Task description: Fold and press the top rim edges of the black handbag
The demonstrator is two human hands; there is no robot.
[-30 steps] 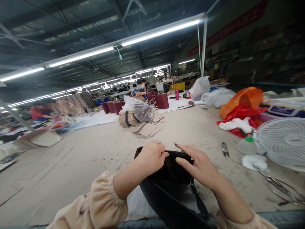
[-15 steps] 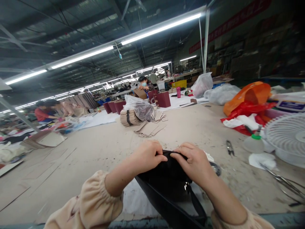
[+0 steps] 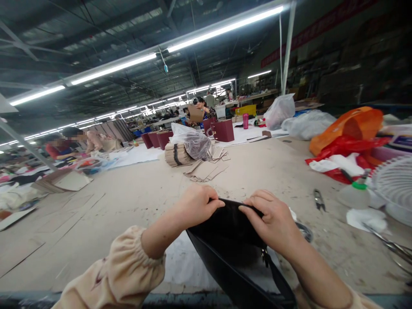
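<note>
A black handbag stands at the near edge of the table, its mouth facing up and held open. My left hand pinches the far rim of the bag between thumb and fingers. A short way to the right, my right hand grips the same rim, thumb on the inner side. Between the two hands a stretch of the rim shows. A strap with a metal clasp hangs at the bag's right side. The dark inside of the bag is hard to make out.
Thread snips, scissors, a bottle with a green collar and a white fan lie to the right. Ahead are a bundle of card pieces and maroon bags. Co-workers sit farther off.
My hands are slightly farther apart along the rim, and the bag's mouth gapes wider. The view has shifted a little. A co-worker in the background has raised a brown piece.
</note>
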